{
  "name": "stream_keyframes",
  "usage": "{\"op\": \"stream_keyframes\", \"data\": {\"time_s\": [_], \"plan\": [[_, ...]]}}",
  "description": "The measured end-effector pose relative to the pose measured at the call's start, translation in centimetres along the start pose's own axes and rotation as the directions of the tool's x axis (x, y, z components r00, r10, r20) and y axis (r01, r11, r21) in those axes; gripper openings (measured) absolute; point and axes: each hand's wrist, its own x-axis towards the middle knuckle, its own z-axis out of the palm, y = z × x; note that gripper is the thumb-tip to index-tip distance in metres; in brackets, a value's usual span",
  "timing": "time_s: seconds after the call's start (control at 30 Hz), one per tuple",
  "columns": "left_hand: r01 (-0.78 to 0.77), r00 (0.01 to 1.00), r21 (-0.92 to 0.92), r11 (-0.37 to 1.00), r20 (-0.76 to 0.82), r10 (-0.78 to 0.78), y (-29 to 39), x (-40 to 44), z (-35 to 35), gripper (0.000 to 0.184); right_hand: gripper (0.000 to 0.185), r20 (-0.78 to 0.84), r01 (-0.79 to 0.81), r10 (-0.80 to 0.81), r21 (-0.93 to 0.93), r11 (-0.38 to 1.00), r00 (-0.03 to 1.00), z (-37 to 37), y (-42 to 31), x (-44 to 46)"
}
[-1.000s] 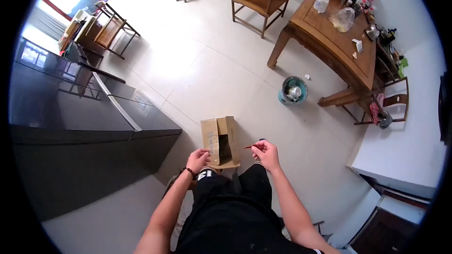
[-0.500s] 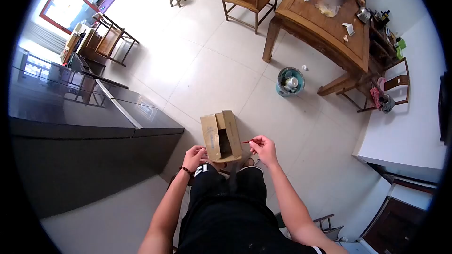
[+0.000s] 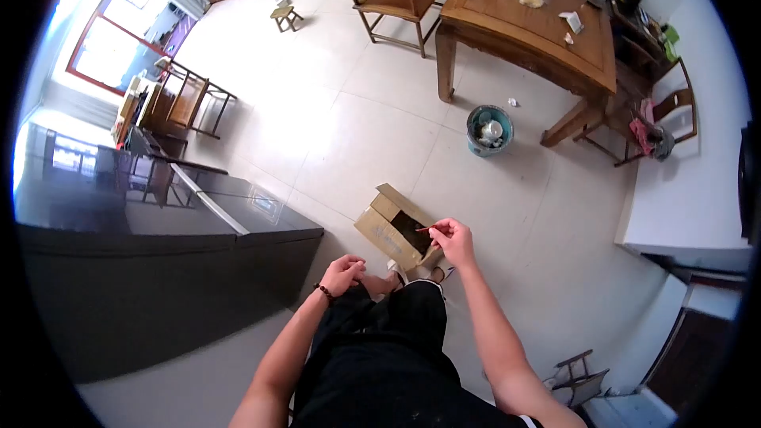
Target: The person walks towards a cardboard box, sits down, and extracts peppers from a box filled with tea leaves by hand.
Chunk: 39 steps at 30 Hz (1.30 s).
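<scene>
A cardboard box [image 3: 386, 232] with raised flaps and a dark opening sits on the floor just ahead of my feet. Over the opening's right side, my right hand [image 3: 453, 242] pinches a thin, short red stick-like item [image 3: 423, 229]; its exact kind is too small to make out. My left hand [image 3: 344, 274], with a beaded bracelet at the wrist, hovers beside my left knee, left of the box and apart from it. Its fingers are loosely curled, and nothing shows in them.
A tall dark glossy cabinet-like unit [image 3: 158, 285] stands close on my left. Ahead to the right are a teal waste bin [image 3: 480, 143] and a wooden table [image 3: 523, 28] with bags on it. Wooden chairs [image 3: 400, 4] and a small stool [image 3: 286, 16] stand farther off.
The box has turned and shifted to the right in view, leaving my left hand apart from it. My right hand, still pinching the red item, is now over the box instead of beside it.
</scene>
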Motion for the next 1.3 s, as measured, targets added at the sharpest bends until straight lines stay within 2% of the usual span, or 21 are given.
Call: {"op": "stream_keyframes", "data": {"time_s": [0.13, 0.2, 0.27, 0.33, 0.43, 0.5, 0.6, 0.67, 0.73, 0.77, 0.83, 0.87, 0.93, 1.0, 1.07, 1.1, 1.17, 1.2, 1.23, 1.27, 1.3], "plan": [[0.024, 0.996, 0.081, 0.996, 0.081, -0.031, 0.0, 3.6, -1.8, 0.031, 0.011, -0.086, -0.018, 0.026, 0.087, 0.996, 0.996, 0.9, 3.2, 0.7], [-0.016, 0.988, 0.167, 0.986, 0.151, -0.009, -1.7, 9.0, -2.5, 0.031, 0.011, -0.154, -0.035, 0.041, 0.038, 0.999, 0.987, 1.2, 6.3, 2.0], [-0.154, 0.961, 0.329, 0.932, 0.268, 0.064, -3.6, 14.0, -3.1, 0.03, 0.011, -0.206, -0.039, 0.065, 0.126, 0.991, 0.976, 2.7, 9.9, 1.0], [-0.134, 0.975, 0.543, 0.829, 0.223, 0.011, -1.0, 17.0, -1.0, 0.031, 0.013, -0.238, -0.099, 0.134, 0.156, 0.983, 0.962, 3.4, 13.4, 1.5], [-0.191, 0.96, 0.549, 0.814, 0.279, 0.038, -3.4, 24.0, 1.3, 0.03, 0.014, -0.28, -0.168, 0.226, 0.215, 0.962, 0.933, 5.0, 19.5, 2.3], [-0.176, 0.935, 0.356, 0.918, 0.351, 0.043, -8.4, 27.2, 1.5, 0.032, 0.015, -0.245, -0.181, 0.261, 0.306, 0.935, 0.934, 6.2, 24.4, 2.5], [-0.092, 0.94, 0.281, 0.955, 0.34, -0.01, -9.9, 29.0, 2.7, 0.036, 0.014, -0.236, -0.138, 0.229, 0.347, 0.928, 0.944, 6.7, 28.7, 4.6], [-0.105, 0.934, 0.28, 0.954, 0.357, -0.002, -10.7, 29.1, 3.1, 0.039, 0.014, -0.227, -0.146, 0.236, 0.353, 0.924, 0.945, 6.3, 28.7, 4.5], [-0.106, 0.937, 0.093, 0.99, 0.342, 0.069, -12.8, 29.3, 2.7, 0.038, 0.014, -0.204, -0.133, 0.211, 0.342, 0.93, 0.956, 6.8, 29.6, 4.9], [-0.127, 0.934, 0.076, 0.989, 0.344, 0.093, -13.4, 29.7, 2.5, 0.038, 0.014, -0.171, -0.131, 0.201, 0.348, 0.928, 0.965, 7.0, 29.7, 5.2], [-0.381, 0.871, 0.187, 0.906, 0.401, 0.283, -12.4, 29.6, 2.0, 0.038, 0.014, -0.152, -0.099, 0.162, 0.355, 0.93, 0.975, 6.7, 29.8, 5.6], [-0.408, 0.861, 0.174, 0.896, 0.398, 0.315, -12.0, 30.0, 1.1, 0.038, 0.014, -0.137, -0.069, 0.127, 0.368, 0.927, 0.982, 7.1, 30.1, 5.7], [-0.684, 0.715, 0.428, 0.591, 0.556, 0.424, -10.7, 30.7, -1.0, 0.037, 0.014, -0.106, -0.02, 0.064, 0.37, 0.929, 0.992, 7.4, 30.4, 5.8], [-0.783, 0.613, 0.409, 0.469, 0.637, 0.467, -9.2, 30.7, -1.4, 0.036, 0.014, 0.016, 0.015, -0.019, 0.187, 0.982, 1.0, 7.0, 29.7, 6.7], [-0.741, 0.666, 0.41, 0.531, 0.549, 0.506, -9.9, 29.6, -0.9, 0.036, 0.014, -0.04, 0.089, -0.084, 0.148, 0.985, 0.996, 7.2, 29.6, 7.3], [-0.761, 0.647, 0.409, 0.504, 0.538, 0.54, -11.5, 29.8, -0.7, 0.036, 0.013, -0.101, 0.14, -0.127, 0.137, 0.981, 0.987, 7.8, 29.8, 7.5], [-0.664, 0.709, 0.067, 0.745, 0.373, 0.598, -16.4, 31.5, -0.6, 0.036, 0.013, -0.153, 0.225, -0.198, 0.191, 0.955, 0.968, 9.7, 31.1, 6.0], [-0.645, 0.724, 0.071, 0.761, 0.375, 0.579, -20.3, 31.1, -1.4, 0.036, 0.013, -0.211, 0.238, -0.185, 0.262, 0.935, 0.96, 10.8, 32.8, 4.0], [-0.549, 0.792, -0.037, 0.835, 0.294, 0.535, -24.8, 29.2, -2.2, 0.036, 0.014, -0.204, 0.238, -0.177, 0.335, 0.912, 0.963, 11.8, 33.8, 1.6], [-0.519, 0.811, -0.161, 0.84, 0.217, 0.543, -24.7, 29.3, -2.4, 0.037, 0.013, -0.183, 0.213, -0.162, 0.307, 0.928, 0.97, 12.1, 34.9, -0.1], [-0.467, 0.844, -0.186, 0.865, 0.2, 0.498, -26.3, 28.4, -2.9, 0.034, 0.012, -0.193, 0.211, -0.165, 0.244, 0.947, 0.967, 12.7, 34.5, -1.7]]}}
